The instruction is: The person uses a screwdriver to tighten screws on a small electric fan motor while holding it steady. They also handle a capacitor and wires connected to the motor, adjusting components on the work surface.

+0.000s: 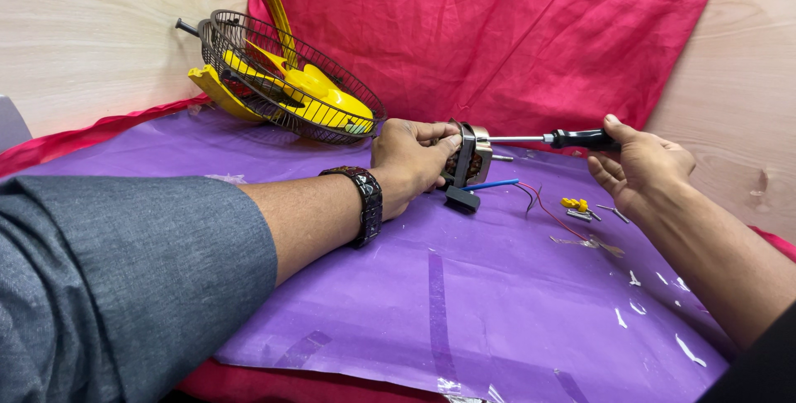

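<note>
My left hand has its grip wrapped around a small fan motor, fingers curled over the top and thumb side pressing it upright on the desk. My right hand closes its grip on the black handle of a screwdriver, whose metal shaft runs level to the left and meets the motor's side. Blue, red and black wires trail from the motor across the purple sheet, just beside a small yellow piece and a few loose screws. Bits of clear tape lie scattered near my right wrist. Behind my left hand, a dark wire fan cage with yellow blades leans on the red cloth.
</note>
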